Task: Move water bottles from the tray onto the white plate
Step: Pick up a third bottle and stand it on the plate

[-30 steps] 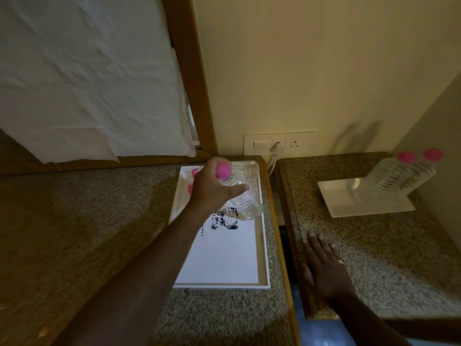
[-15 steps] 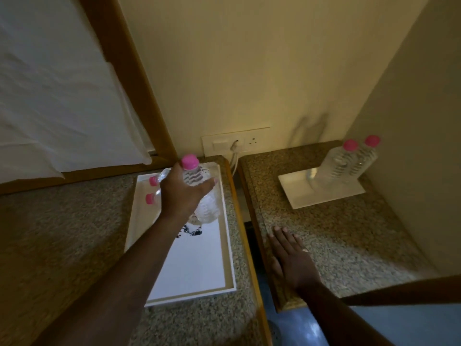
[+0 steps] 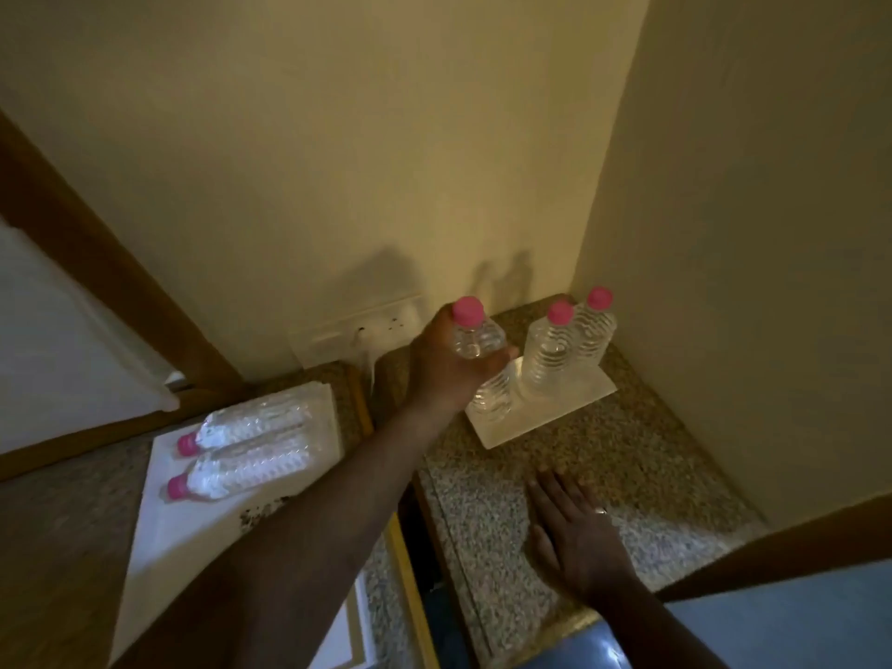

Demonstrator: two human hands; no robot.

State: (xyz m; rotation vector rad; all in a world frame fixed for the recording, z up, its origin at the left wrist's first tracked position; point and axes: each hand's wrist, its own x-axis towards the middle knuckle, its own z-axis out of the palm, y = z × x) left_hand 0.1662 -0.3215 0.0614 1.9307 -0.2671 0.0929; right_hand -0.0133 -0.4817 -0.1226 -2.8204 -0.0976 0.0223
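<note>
The left hand [image 3: 453, 364] wraps a pink-capped water bottle [image 3: 480, 350] upright, its base low over the white plate's [image 3: 555, 412] near-left corner, likely to stand it beside two bottles [image 3: 569, 350] there. The right hand [image 3: 574, 528] lies flat, empty, bracing on the counter [image 3: 666, 465]. Two bottles [image 3: 246, 451] remain lying at the tray's [image 3: 193, 523] far end.

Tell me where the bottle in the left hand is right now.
In the head view, right of centre, the left hand holds the bottle upright over the white plate's near-left corner, just left of the two standing bottles.
</note>
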